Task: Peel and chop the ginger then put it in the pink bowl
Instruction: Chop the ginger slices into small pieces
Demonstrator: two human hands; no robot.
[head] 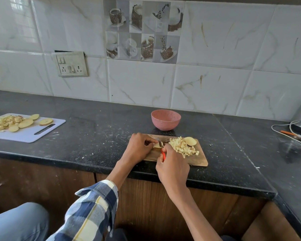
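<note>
On the wooden cutting board (196, 160) at the counter's front edge: left hand (139, 148) curled down over a pale ginger piece (157, 145), pinning it; right hand (172, 168) wrapped round a red-handled knife (163, 154), blade meeting that piece. Heap of chopped ginger (182, 146) just at 3 o'clock of the blade, with a peeled chunk (190, 141) touching its far side. Pink bowl (165, 119) at 12 o'clock, apart from the board.

No readable text, labels, brands or numbers anywhere in view.
</note>
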